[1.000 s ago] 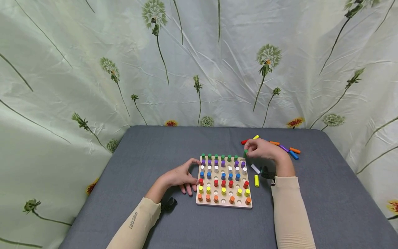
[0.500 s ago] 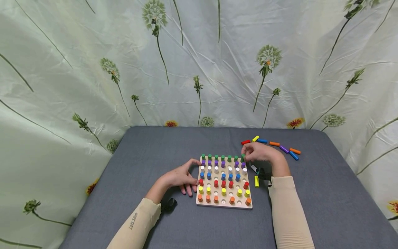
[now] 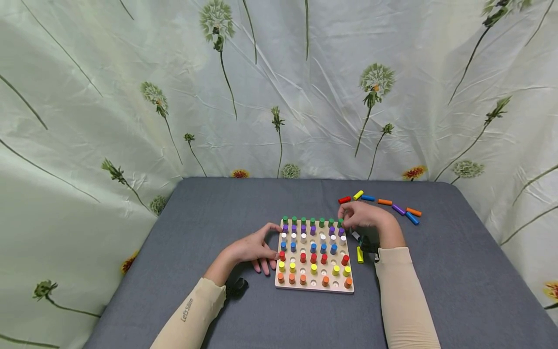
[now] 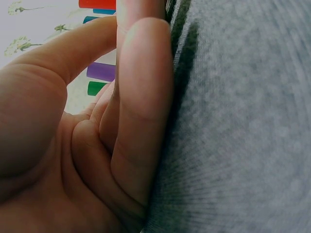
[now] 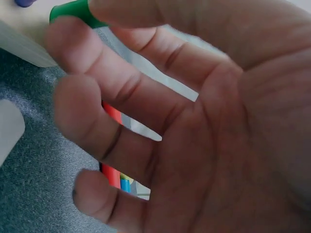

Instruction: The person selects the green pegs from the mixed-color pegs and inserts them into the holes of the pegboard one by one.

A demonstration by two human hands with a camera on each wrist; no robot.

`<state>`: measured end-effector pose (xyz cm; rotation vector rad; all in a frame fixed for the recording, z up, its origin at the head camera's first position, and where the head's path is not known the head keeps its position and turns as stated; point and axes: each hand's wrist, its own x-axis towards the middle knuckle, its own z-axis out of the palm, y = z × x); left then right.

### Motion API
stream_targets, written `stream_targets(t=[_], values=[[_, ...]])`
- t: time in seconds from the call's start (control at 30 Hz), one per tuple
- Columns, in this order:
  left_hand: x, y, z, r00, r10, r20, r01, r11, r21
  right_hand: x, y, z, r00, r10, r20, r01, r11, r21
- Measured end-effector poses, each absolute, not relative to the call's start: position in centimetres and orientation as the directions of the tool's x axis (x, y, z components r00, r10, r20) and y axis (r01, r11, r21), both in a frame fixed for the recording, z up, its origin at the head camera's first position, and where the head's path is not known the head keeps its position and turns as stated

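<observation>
In the head view a wooden pegboard (image 3: 307, 286) carries rows of coloured pegs, green at the far side and orange at the near side. My right hand (image 3: 365, 216) is at its far right corner, pinching a green peg (image 5: 75, 11) between thumb and fingertip. That peg stands upright at the end of the green row. My left hand (image 3: 249, 247) rests beside the board's left edge, index finger and thumb touching it, the other fingers lying on the cloth. In the left wrist view, the left hand's fingers (image 4: 146, 73) hide most of the board.
Loose pegs lie on the grey cloth (image 3: 226, 203) beyond the right hand, among them a red peg (image 3: 344, 199) and a purple peg (image 3: 398, 210). A yellow peg (image 3: 360, 255) lies right of the board. A flowered curtain (image 3: 322, 97) hangs behind the table.
My right hand has moved slightly left with the green peg and down, and the peg now sits lower, level with its row. The left hand has stayed in place.
</observation>
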<state>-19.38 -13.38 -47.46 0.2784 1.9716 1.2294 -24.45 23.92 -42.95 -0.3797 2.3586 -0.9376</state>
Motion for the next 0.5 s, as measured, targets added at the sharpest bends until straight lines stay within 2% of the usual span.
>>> stream_targets(t=[0.33, 0.5], values=[[-19.7, -13.5, -47.5, -0.665, 0.569, -0.484, -0.196, 0.493, 0.848, -24.0, 24.4, -42.3, -0.805, -0.41, -0.43, -0.024, 0.745, -0.666], [-20.0, -14.1, -46.9, -0.705, 0.564, -0.43, -0.141, 0.483, 0.864, -24.1, 25.0, -41.6, -0.867, -0.364, -0.34, -0.06, 0.754, -0.654]])
